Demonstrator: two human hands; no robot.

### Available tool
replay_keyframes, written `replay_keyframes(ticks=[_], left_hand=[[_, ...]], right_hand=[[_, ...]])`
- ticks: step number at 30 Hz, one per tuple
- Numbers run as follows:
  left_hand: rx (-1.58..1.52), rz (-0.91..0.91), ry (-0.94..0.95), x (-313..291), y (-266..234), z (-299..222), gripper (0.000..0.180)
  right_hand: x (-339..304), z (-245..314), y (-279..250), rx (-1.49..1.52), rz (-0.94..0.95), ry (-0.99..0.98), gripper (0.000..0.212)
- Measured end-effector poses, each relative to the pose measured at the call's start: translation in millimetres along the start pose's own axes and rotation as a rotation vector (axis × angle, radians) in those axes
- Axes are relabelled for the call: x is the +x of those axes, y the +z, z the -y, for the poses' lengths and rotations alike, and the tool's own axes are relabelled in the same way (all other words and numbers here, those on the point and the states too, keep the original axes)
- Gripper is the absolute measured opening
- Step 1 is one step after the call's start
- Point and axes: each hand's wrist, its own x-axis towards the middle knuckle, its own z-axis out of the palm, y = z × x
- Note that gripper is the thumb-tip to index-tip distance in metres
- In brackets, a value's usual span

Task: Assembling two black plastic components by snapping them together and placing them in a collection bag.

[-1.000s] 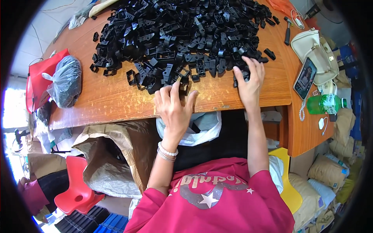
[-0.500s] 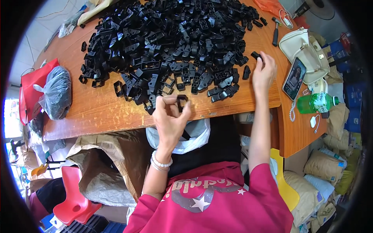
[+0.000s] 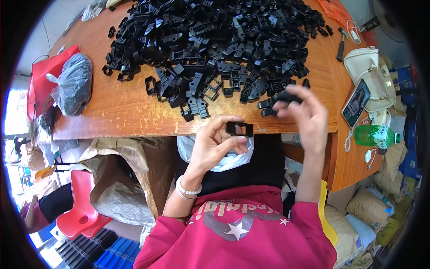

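Note:
My left hand (image 3: pixel 211 144) is closed over the table's near edge, pinching a black rectangular plastic frame (image 3: pixel 231 129) between thumb and fingers. The frame's middle is open. To its right, my right hand (image 3: pixel 310 122) is smeared by motion, its fingers bent round a dark plastic piece (image 3: pixel 283 97) whose exact shape is blurred. Just beyond both hands spreads a large heap of black plastic parts (image 3: pixel 197 38), a mix of hollow frames and ribbed, clip-like pieces. A few loose black pieces (image 3: pixel 266 104) lie beside my right fingers.
On the wooden table (image 3: pixel 121 107) a clear bag of dark parts (image 3: pixel 74 87) leans by a red bag (image 3: pixel 40 85) at left. At right are a hammer (image 3: pixel 341 48), a cream handbag (image 3: pixel 358 58), a phone (image 3: pixel 356 104) and a green bottle (image 3: pixel 371 136). A white plastic bag (image 3: pixel 186 147) hangs below the edge.
My right hand has come nearer and toward my left hand, carrying its dark piece. My left hand has turned the frame to lie lengthwise. The whole view has shifted slightly.

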Motion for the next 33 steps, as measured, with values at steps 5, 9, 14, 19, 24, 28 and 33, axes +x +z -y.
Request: replay_keyframes(ticks=[5,9,14,19,24,28,33], left_hand=[[0.112,-0.017,0.020,-6,3,-7,0.037],[0.077,-0.014,0.031,-12,1,-5,0.038],[0.180,0.014,0.003,-18,-2,-12,0.036],[0.368,-0.044,0.076,-22,-2,-18,0.037],[0.514,-0.052,0.271,-32,-6,2,0.040],[0.696,-0.090,0.256,-30,-18,1,0.036],[1.192,-0.472,0.445,-11,-60,-10,0.034]], right_hand=[[-44,-16,33,0.216,0.106,0.157,0.027],[-47,-30,52,0.099,0.056,-0.066,0.027],[-51,-40,60,-0.095,0.010,-0.209,0.026],[-54,-42,68,-0.080,0.061,-0.156,0.034],[-59,-48,73,-0.194,0.026,-0.146,0.037],[-60,-51,70,-0.364,0.082,-0.298,0.031],[-61,-53,68,-0.508,0.093,-0.286,0.026]])
